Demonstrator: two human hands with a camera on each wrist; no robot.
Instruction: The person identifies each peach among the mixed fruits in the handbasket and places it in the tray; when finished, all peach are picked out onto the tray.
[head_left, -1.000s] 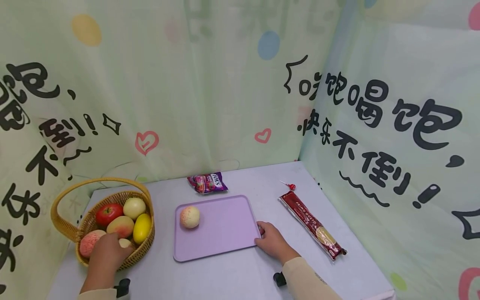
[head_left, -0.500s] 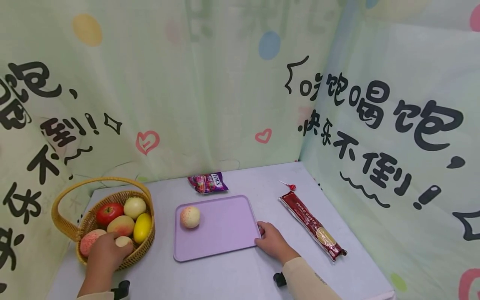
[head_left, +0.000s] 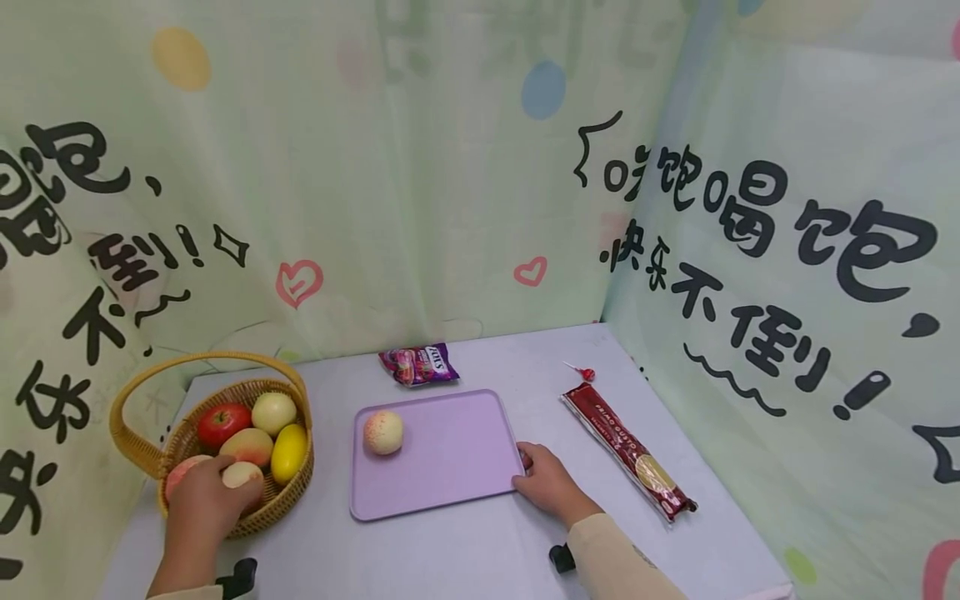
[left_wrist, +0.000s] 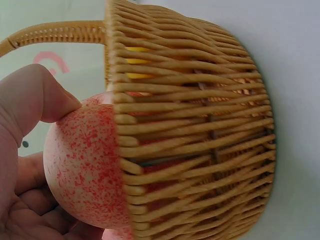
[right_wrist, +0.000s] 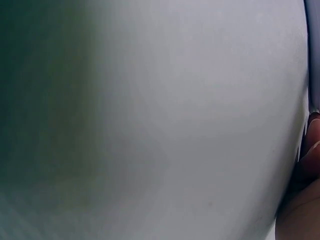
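At the left of the head view my left hand reaches over the near rim of the wicker basket and grips a pale peach. The left wrist view shows this red-speckled peach between thumb and curled fingers, its lower part behind the basket's weave. Around it in the basket lie a red apple, a yellow lemon-like fruit, a pale green round fruit and other peaches. My right hand pinches the right edge of a purple tray, on which another peach sits.
A purple snack bag lies behind the tray. To the right are a red lollipop and a long dark-red spaghetti packet. The basket's tall handle arches over its left side. Printed curtains stand behind and beside the table.
My left hand has lifted the peach slightly within the basket, and more of it shows. The right hand stays on the tray's edge. The head view has shifted a little.
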